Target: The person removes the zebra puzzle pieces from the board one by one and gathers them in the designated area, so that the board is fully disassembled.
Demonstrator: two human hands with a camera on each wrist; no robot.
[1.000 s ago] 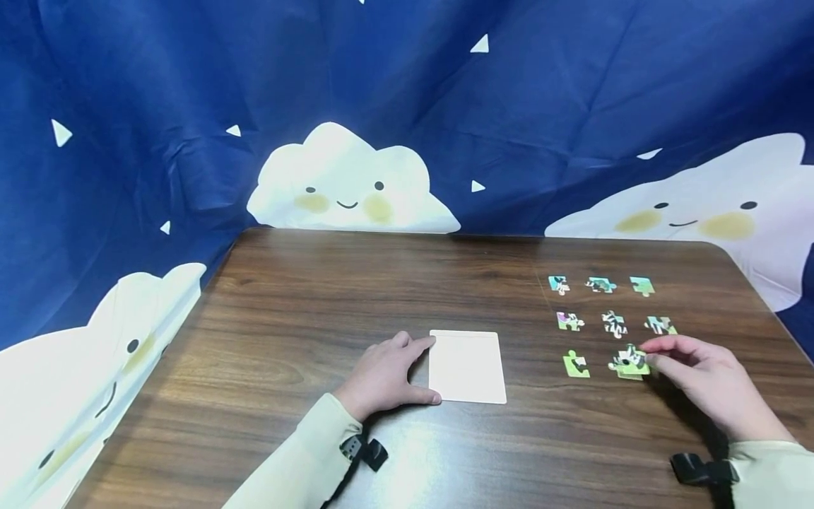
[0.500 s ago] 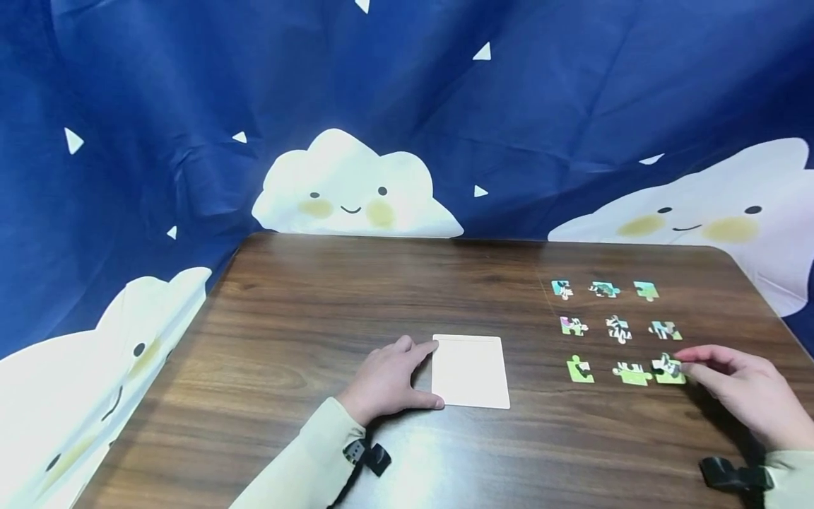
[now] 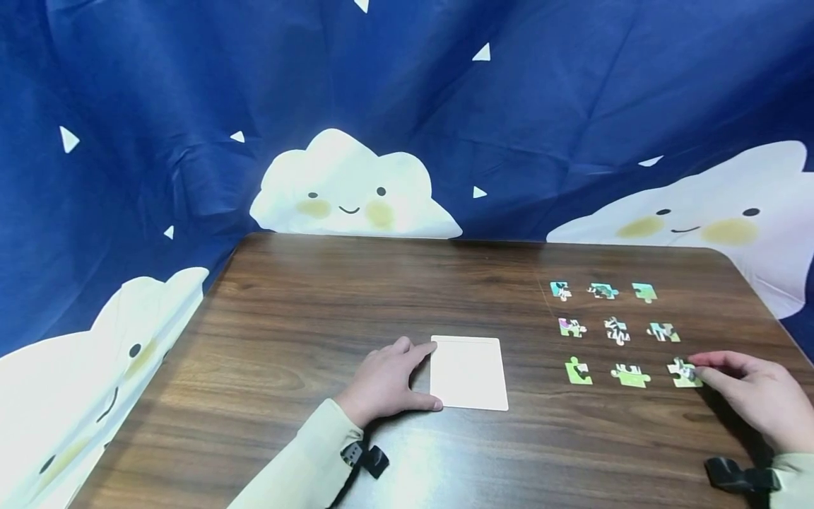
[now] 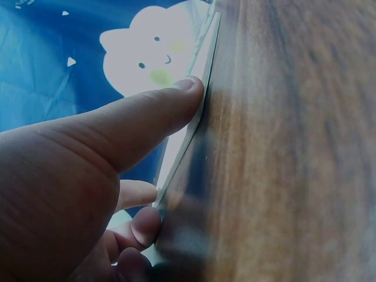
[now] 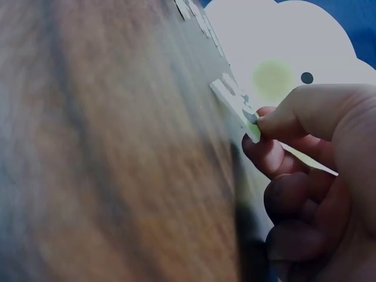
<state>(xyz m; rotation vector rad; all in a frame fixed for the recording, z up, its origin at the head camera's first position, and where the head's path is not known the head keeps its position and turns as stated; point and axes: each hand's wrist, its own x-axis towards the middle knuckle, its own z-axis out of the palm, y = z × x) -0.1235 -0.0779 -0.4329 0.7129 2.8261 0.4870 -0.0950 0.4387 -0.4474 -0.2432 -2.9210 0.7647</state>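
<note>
In the head view, my right hand (image 3: 757, 399) is at the right end of the nearest row of jigsaw pieces. Its thumb and fingertips pinch a green, black and white jigsaw piece (image 3: 683, 372), low over the table. The right wrist view shows that piece (image 5: 238, 106) tilted between thumb and finger. My left hand (image 3: 384, 378) rests at the left side of a white square board (image 3: 469, 372), thumb and forefinger spread to its two left corners. Close up, the left thumb (image 4: 176, 103) lies straight against the board's edge (image 4: 191, 126).
Several other jigsaw pieces lie apart in rows: a green one (image 3: 578, 371) and a green-and-white one (image 3: 630, 375) in the near row, a zebra-striped one (image 3: 616, 330) behind. The brown wooden table (image 3: 356, 283) ends at a blue cloth (image 3: 407, 85) printed with clouds.
The right hand has moved right with its jigsaw piece, from over the middle piece of the near row to that row's right end. The left hand and the board have stayed put.
</note>
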